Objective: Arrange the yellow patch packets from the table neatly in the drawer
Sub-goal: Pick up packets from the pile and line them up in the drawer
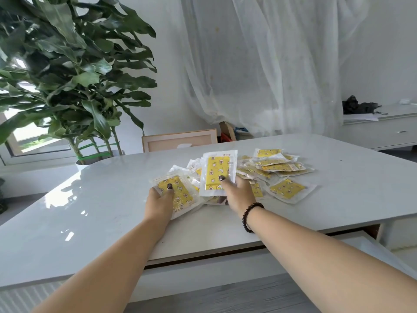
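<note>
Drawer front (225,265) nearest, interior hidden. Left hand (161,199) pinches a flat packet (178,195), long axis near-right. Right hand (237,193) grips an upright packet (217,172). Pile (277,168) on worktop (90,211).

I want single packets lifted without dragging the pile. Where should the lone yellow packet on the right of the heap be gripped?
Probably by its near right clear border. That packet lies flat on the table, its right side free, while its left edge meets the pile. Come from the right and pinch that sealed margin.
</note>
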Motion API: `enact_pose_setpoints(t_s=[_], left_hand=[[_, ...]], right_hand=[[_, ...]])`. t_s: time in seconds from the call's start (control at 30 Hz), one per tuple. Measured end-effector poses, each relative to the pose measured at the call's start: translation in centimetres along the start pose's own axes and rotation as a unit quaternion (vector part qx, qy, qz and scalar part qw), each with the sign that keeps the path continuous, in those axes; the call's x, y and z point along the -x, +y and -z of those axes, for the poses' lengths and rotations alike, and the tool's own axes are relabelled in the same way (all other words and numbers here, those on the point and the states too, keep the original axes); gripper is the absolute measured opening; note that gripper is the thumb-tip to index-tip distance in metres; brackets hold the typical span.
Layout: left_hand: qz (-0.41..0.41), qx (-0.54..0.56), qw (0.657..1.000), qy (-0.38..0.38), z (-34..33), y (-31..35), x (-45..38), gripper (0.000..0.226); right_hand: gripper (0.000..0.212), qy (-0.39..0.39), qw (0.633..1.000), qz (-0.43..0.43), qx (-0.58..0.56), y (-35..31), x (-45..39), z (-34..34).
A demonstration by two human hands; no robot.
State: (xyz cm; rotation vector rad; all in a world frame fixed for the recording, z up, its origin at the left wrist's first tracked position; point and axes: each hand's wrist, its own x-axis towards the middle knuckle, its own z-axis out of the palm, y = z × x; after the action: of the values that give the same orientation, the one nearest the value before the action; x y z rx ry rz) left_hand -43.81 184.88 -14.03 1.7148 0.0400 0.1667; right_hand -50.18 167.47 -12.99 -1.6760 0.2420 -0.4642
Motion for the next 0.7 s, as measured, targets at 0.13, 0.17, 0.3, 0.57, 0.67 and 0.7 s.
enact_pose_setpoints(t_s=[0.13, 0.17, 0.3, 0.57, 0.67, 0.7], left_hand=[[0.002, 0.053, 0.998, -0.042, 0.0, 0.1, 0.5, 0.019], [-0.001, 0.058, 0.997, -0.052, 0.0, 0.2, 0.6, 0.020], [-0.026, 0.054, 0.995, -0.077, 0.1, 0.2, 1.1, 0.029], [0.065, 0.180, 0.981, 0.037, 0.9, 0.0, -0.1, 0.030], [0.090, 0.328, 0.934, 0.105, 2.4, 0.3, -0.9, 0.036], [0.081, 0.347, 0.926, 0.122, 3.0, 0.2, -1.3, 0.049]], right_hand=[[0.042, -0.050, 0.980, 0.055, 0.182, 0.1, 0.3, -0.8], [0.044, -0.049, 0.975, 0.061, 0.206, 0.0, 0.3, -1.0], [0.041, -0.083, 0.952, 0.068, 0.288, 0.0, 0.7, -1.9], [0.027, 0.020, 0.960, 0.093, 0.265, 0.1, 0.6, -3.5], [0.030, 0.074, 0.936, 0.101, 0.329, 0.4, 0.2, -3.6], [0.034, 0.069, 0.917, 0.130, 0.371, 0.5, 0.2, -3.7]])
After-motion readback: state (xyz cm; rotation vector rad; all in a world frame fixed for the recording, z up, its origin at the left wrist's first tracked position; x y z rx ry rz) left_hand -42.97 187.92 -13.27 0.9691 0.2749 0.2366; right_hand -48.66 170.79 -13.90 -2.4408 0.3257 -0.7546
